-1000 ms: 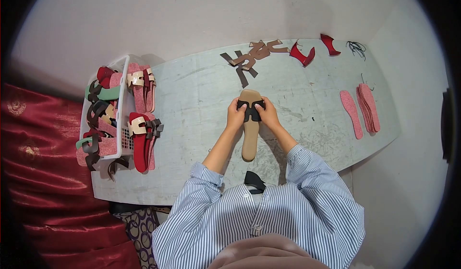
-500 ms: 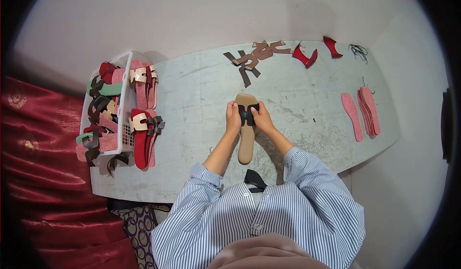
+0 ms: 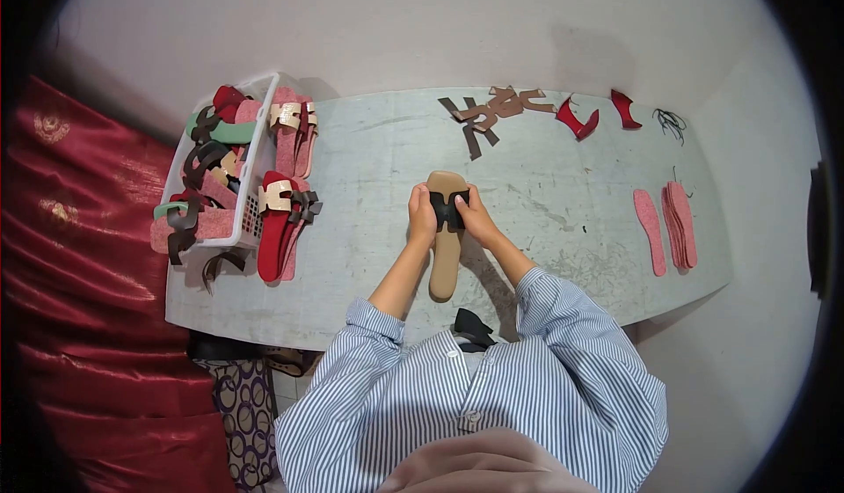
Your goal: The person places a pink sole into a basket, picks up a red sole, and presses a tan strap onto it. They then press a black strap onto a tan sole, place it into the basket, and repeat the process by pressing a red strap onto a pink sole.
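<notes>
One flat sandal with a tan, foot-shaped sole (image 3: 446, 269) and a black, H-shaped strap (image 3: 449, 212): held between your two hands, toe end pointing away from you, heel end towards you. Your left hand (image 3: 422, 218): closed on the sandal's left edge, thumb on the strap. Your right hand (image 3: 476, 218): closed on the right edge, thumb likewise on the strap. Sole: extends past both hands, front and back. Beneath: one pale grey-green, scuffed table (image 3: 369, 163). Nearer your chest: one black, curved strap piece (image 3: 473, 323), well apart from both hands.
</notes>
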`<state>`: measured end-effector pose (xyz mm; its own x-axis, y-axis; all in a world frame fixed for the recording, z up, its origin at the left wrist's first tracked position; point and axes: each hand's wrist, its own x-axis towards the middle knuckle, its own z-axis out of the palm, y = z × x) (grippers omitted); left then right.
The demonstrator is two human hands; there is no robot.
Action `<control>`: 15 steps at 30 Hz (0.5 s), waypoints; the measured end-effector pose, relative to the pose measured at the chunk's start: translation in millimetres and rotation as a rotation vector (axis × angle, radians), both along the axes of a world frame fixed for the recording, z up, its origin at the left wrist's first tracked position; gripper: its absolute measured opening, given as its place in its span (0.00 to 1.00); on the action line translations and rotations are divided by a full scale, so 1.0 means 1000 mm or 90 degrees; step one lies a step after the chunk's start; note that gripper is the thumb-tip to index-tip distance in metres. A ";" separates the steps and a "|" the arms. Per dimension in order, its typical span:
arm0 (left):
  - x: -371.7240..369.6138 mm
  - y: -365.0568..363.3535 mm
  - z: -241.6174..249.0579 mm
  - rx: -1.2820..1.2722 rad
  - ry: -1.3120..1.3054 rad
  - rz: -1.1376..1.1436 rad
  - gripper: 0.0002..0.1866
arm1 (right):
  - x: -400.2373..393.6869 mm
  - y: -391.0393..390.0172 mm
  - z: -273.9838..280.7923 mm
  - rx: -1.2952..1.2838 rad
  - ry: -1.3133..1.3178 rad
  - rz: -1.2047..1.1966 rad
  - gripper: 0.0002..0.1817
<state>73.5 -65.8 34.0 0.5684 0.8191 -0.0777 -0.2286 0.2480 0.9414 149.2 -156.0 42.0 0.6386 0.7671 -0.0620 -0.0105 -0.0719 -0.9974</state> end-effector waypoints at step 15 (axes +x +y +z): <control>-0.071 0.062 0.005 0.090 0.062 0.169 0.15 | -0.065 0.074 0.002 0.042 0.004 0.068 0.15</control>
